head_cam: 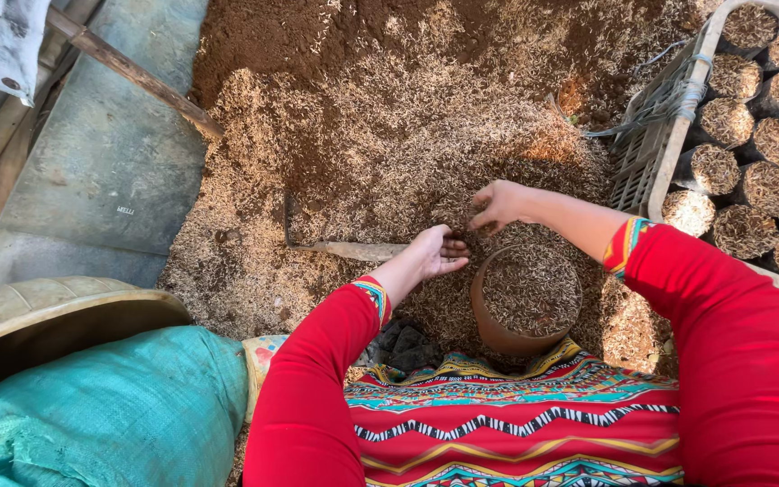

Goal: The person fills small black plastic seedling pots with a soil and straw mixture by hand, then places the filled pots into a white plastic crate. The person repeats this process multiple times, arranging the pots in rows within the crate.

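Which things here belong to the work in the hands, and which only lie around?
In the work:
left hand, cupped over the husk and soil heap
right hand, on the heap
round pot, full of mix
crate of filled pots

Lying about:
green sack
wooden pole
grey sheet
hand tool in the heap

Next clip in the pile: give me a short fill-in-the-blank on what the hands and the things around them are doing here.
1. The left hand is cupped with its palm facing ____.
2. The brown pot before the person is filled with ____ mix.
3. The crate of filled pots stands on the person's ____ side.
4. The sack by the left sleeve is ____ in colour.

Missing words: up; husk-and-soil; right; green
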